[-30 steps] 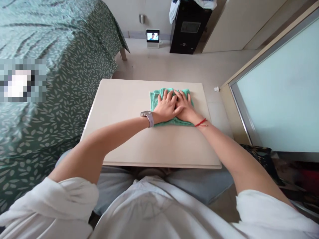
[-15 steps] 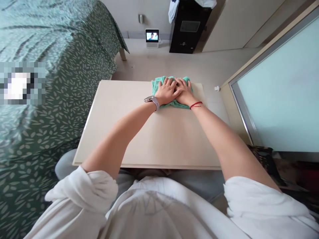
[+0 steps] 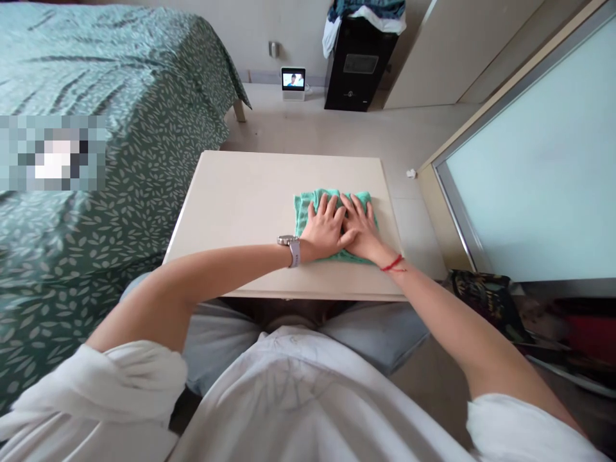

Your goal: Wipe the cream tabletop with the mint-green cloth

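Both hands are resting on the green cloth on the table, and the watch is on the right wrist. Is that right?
Not quite: the head view shows the watch on the left wrist; the right wrist has the red bracelet. The rest is right: left hand and right hand both rest on the green cloth on the table.

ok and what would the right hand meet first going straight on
Past the green cloth under the right hand, the way looks free to the far edge of the table, though the left hand might brush it.
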### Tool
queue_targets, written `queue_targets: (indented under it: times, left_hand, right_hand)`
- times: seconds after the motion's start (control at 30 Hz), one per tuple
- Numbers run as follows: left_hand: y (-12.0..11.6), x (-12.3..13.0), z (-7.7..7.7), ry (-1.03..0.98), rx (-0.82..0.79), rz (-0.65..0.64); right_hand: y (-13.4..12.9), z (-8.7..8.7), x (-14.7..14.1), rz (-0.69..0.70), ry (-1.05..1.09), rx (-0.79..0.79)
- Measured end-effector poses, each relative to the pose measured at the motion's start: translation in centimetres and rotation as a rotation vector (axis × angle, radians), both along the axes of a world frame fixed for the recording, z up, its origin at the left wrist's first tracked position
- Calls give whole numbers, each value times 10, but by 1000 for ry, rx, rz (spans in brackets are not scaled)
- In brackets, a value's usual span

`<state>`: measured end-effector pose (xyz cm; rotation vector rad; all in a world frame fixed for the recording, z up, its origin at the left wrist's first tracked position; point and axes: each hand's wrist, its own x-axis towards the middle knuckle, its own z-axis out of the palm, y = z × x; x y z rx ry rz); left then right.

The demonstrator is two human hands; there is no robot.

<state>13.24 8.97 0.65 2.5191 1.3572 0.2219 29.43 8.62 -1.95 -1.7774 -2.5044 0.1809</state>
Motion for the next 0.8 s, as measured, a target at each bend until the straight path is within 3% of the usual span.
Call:
queue_targets:
  times: [0.2, 0.3, 0.37, 0.43, 0.53, 0.8]
  left_hand:
    - [-92, 0, 2, -40, -143, -62]
    - [-108, -2, 0, -53, -178, -155]
    - [-105, -1, -2, -59, -171, -182]
    - [-93, 3, -4, -59, -148, -173]
    - [-59, 17, -4, -61, -105, -130]
    - [77, 58, 1, -47, -10, -9]
  right_hand:
    - [-105, -2, 8, 87, -28, 72]
    - [-130, -6, 9, 82, -21, 110]
    - [-129, -9, 11, 82, -11, 115]
    - [-115, -10, 16, 93, -6, 100]
    - [-73, -10, 27, 88, -9, 66]
    - [85, -11, 63, 18, 1, 51]
